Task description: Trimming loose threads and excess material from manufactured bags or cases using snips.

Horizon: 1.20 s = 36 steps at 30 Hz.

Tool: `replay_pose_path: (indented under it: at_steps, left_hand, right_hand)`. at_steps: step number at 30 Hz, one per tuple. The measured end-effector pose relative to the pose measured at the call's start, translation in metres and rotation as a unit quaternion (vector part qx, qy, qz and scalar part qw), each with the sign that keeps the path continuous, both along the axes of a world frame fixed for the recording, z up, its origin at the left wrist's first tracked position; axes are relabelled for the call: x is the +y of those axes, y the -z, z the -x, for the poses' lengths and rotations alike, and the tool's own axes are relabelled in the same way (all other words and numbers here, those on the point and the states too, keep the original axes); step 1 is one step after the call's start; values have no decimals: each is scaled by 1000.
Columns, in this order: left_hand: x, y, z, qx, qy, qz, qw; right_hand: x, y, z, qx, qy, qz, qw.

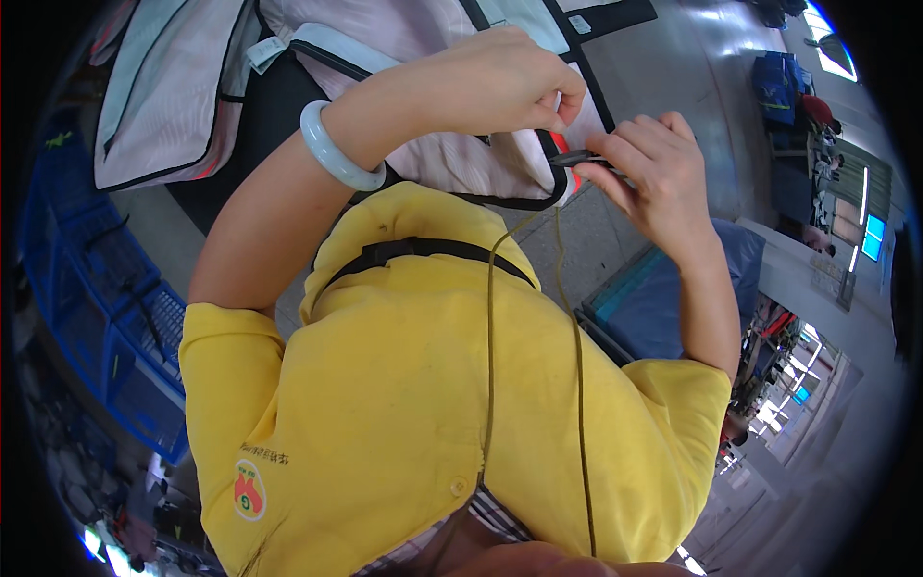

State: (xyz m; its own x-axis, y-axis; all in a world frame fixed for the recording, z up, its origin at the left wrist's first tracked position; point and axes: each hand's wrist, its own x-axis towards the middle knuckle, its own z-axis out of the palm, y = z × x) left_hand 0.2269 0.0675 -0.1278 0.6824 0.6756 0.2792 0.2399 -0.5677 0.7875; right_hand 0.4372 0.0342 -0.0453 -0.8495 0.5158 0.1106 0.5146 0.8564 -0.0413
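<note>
From the head camera, the left hand is curled into a loose fist, and its thumb and first finger are pinched shut on the edge of the pale pink striped cloth piece with black trim. A smooth pale green stone bangle sits on that wrist. The right hand is closed around a small dark metal snipping tool — its fingers are wrapped over it and the thumb presses on top. The tool's tip is right at the cloth's black edge, just under the left fingertips. The cloth lies up near the top of the picture, on a grey work table, touching both hands.

To do this step well, I think the left hand should keep the cloth pulled tight and flat, so the tool only bites the loose bit and not the trim. Small, slow snips look safest, with the fingertips kept out of the way of the blades.

Some things are hard to see. The tool's blades are mostly hidden by the fingers, so I cannot tell if they are open or shut. What is being cut — maybe a thread — is too small to make out. A yellow short-sleeved shirt fills the middle and hides the table's near edge. A blue plastic crate on the left is bent and blurry at the rim.
</note>
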Motion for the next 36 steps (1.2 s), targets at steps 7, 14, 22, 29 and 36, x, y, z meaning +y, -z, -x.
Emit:
replay_pose_path:
  at_steps: [7, 14, 22, 29, 36]
  left_hand:
    - [-1, 8, 2, -32, -23, -49, 998]
    - [-3, 0, 0, -7, -9, -13, 1000]
    - [-3, 6, 1, -16, -19, -54, 998]
    - [-4, -2, -1, 9, -12, -8, 1000]
    - [-3, 9, -2, -21, -25, -77, 997]
  right_hand:
    - [3, -4, -1, -16, 2, -5, 1000]
    - [-10, 3, -2, 11, 44, -17, 999]
    - [-8, 3, 8, -9, 35, -35, 999]
    - [-10, 2, 6, -34, 23, -80, 996]
    - [-21, 14, 0, -5, 67, -88, 994]
